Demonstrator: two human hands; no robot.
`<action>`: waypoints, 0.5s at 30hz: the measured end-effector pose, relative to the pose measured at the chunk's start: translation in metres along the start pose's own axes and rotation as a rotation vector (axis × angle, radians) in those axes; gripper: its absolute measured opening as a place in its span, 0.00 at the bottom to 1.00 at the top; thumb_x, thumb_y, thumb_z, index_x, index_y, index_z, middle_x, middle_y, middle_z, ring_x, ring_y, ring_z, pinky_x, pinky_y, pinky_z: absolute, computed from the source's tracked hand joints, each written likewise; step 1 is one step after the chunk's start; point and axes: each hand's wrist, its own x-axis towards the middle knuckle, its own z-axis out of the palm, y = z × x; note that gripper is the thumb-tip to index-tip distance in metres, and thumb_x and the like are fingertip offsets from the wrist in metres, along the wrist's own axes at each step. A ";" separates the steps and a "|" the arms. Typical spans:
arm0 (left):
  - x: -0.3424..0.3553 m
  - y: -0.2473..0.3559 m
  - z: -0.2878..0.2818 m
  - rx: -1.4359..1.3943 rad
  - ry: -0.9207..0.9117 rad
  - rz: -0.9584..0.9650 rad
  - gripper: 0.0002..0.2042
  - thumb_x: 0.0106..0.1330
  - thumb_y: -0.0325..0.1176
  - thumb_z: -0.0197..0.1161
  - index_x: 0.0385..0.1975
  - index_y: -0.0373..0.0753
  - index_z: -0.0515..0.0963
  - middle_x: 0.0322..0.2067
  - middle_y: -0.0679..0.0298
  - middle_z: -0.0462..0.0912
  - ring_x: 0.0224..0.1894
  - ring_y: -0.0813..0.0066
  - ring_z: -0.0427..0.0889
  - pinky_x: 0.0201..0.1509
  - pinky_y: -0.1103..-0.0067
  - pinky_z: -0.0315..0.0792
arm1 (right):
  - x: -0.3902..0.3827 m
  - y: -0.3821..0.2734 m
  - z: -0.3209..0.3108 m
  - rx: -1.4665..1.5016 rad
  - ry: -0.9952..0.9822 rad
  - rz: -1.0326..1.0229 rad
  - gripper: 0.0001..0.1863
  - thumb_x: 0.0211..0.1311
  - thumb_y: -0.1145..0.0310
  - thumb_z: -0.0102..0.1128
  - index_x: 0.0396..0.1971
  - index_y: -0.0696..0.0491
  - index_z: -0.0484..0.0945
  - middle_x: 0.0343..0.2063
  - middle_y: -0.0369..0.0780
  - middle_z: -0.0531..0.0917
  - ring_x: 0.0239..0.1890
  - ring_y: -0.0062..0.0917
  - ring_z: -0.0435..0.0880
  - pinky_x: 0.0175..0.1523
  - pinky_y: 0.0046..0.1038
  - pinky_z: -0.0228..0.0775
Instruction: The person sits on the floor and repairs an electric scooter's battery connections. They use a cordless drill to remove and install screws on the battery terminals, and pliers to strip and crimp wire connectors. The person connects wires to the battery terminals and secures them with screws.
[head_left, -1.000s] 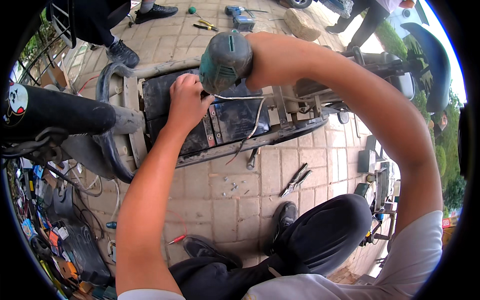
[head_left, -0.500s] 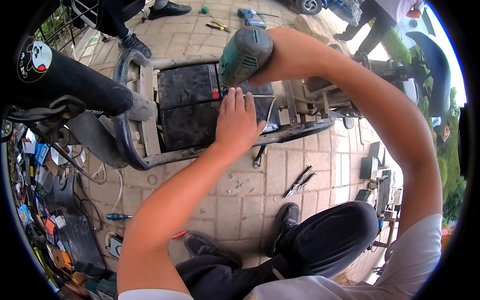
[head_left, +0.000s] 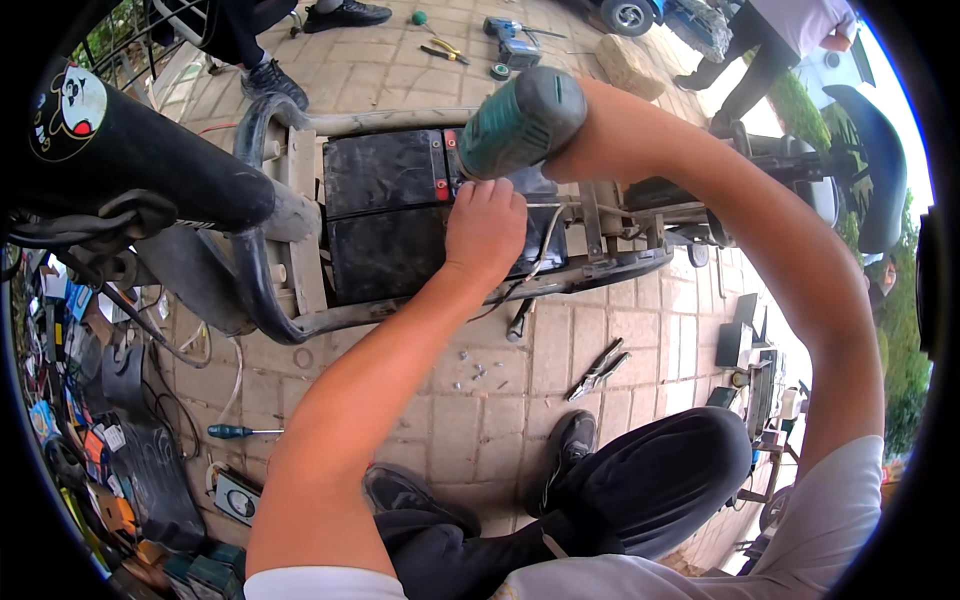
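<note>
Batteries [head_left: 385, 170] seated; screws [head_left: 478, 372], six o'clock, unfitted. My right hand [head_left: 588, 135] grips the drill [head_left: 520, 120]; whether my left hand [head_left: 487, 232] holds anything, I cannot tell.

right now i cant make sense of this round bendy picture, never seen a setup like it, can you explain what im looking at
There is no robot here, just a person's two bare hands. A wide fisheye camera on their head looks down, so straight edges bend near the rim. The right hand grips a green power drill. The left hand is at the drill's front end, over black battery-like blocks set in a metal frame; whether it holds something there is hidden. On the paving nearer the person lie pliers, small screw-like pieces and a screwdriver.
</note>
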 end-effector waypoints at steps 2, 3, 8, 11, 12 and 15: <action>-0.003 0.004 0.001 0.003 0.040 0.005 0.02 0.54 0.29 0.56 0.25 0.40 0.74 0.29 0.63 0.71 0.39 0.65 0.74 0.46 0.71 0.68 | 0.002 -0.002 -0.002 -0.073 -0.053 0.064 0.21 0.37 0.72 0.67 0.39 0.54 0.81 0.29 0.45 0.84 0.32 0.36 0.82 0.41 0.32 0.74; -0.005 0.005 0.001 -0.007 0.045 0.000 0.03 0.52 0.30 0.56 0.25 0.40 0.75 0.29 0.63 0.72 0.38 0.66 0.74 0.46 0.71 0.68 | 0.003 -0.003 -0.003 -0.108 -0.079 0.097 0.22 0.37 0.72 0.67 0.40 0.54 0.80 0.29 0.45 0.84 0.32 0.35 0.82 0.41 0.32 0.74; -0.012 0.006 0.004 -0.049 0.088 -0.023 0.04 0.51 0.30 0.57 0.26 0.39 0.75 0.30 0.63 0.71 0.38 0.66 0.73 0.47 0.71 0.70 | 0.006 -0.009 -0.006 -0.130 -0.137 0.181 0.26 0.40 0.73 0.67 0.46 0.53 0.77 0.35 0.43 0.84 0.38 0.33 0.81 0.47 0.31 0.73; -0.010 0.005 0.002 -0.069 0.111 -0.021 0.04 0.50 0.29 0.57 0.26 0.39 0.75 0.30 0.63 0.71 0.38 0.65 0.73 0.48 0.72 0.71 | 0.007 -0.003 -0.003 -0.101 -0.086 0.153 0.20 0.38 0.72 0.65 0.38 0.55 0.80 0.26 0.44 0.83 0.29 0.33 0.81 0.38 0.31 0.73; -0.009 0.004 0.002 -0.082 0.109 -0.019 0.04 0.50 0.29 0.57 0.26 0.39 0.75 0.30 0.63 0.71 0.37 0.66 0.73 0.48 0.73 0.71 | 0.007 0.001 -0.002 -0.079 -0.060 0.137 0.17 0.37 0.72 0.65 0.34 0.55 0.81 0.21 0.44 0.82 0.24 0.33 0.81 0.33 0.31 0.74; -0.008 0.003 0.002 -0.099 0.067 -0.036 0.04 0.54 0.29 0.56 0.29 0.40 0.75 0.31 0.64 0.71 0.39 0.66 0.74 0.44 0.74 0.74 | 0.011 0.005 -0.001 -0.145 -0.059 0.086 0.15 0.37 0.71 0.64 0.32 0.56 0.81 0.19 0.45 0.82 0.22 0.32 0.80 0.31 0.31 0.73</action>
